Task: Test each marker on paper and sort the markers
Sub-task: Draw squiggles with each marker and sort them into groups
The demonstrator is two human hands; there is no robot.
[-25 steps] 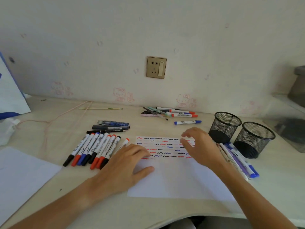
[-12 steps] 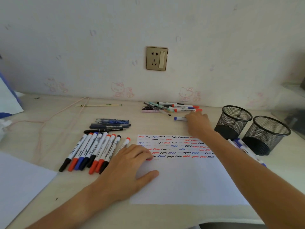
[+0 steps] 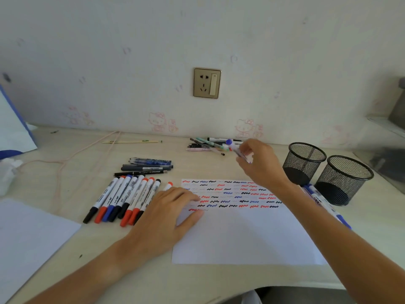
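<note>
Since 0.5 s ago, blue-capped white marker [image 3: 237, 151] is being lifted off desk by right hand [image 3: 258, 165] — pinched, cap up. Left hand [image 3: 168, 212], flat, is pressing scribbled white paper sheet [image 3: 241, 227]. Next — uncapping, testing.

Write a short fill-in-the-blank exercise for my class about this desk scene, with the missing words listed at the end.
1. The right hand holds a marker with a ____ cap above the desk.
2. The left hand rests flat on the sheet of ____ with the squiggles.
3. Two black mesh ____ stand to the right of the paper.
4. On the wall above the desk sits a power ____.

Missing words: blue; paper; cups; socket
</note>
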